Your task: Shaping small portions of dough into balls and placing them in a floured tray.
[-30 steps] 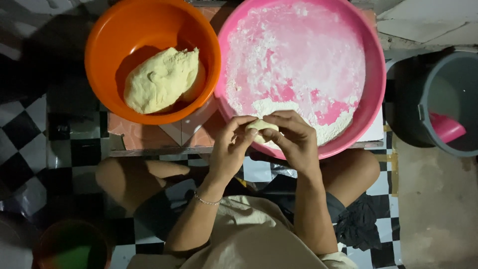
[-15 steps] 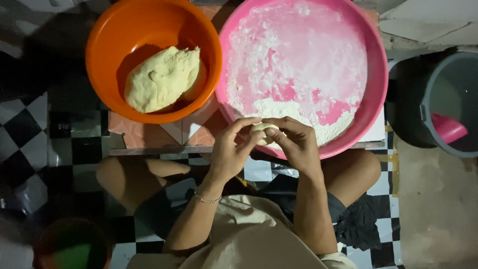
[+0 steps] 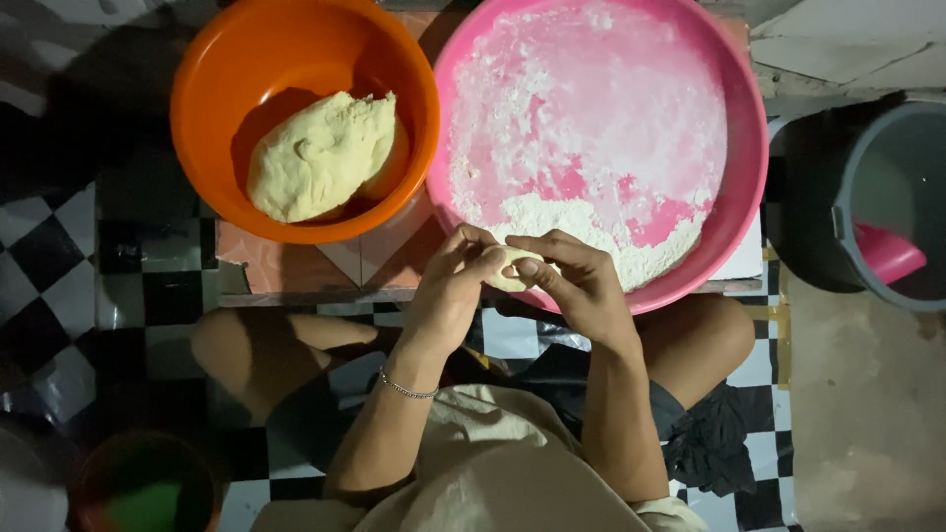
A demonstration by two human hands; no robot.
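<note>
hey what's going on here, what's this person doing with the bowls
A person sitting on a checkered floor holds a small piece of dough between both hands, the left hand and right hand pinching it with the fingers over the near rim of a wide pink basin. The basin holds loose flour. Beside it, an orange bowl holds a large lump of yellowish dough. A grey bucket stands off to the right.

Black-and-white checkered floor tiles (image 3: pixel 59 246) are lying dim at nine o'clock; bare grey concrete (image 3: pixel 867 414) is spreading at four o'clock.
</note>
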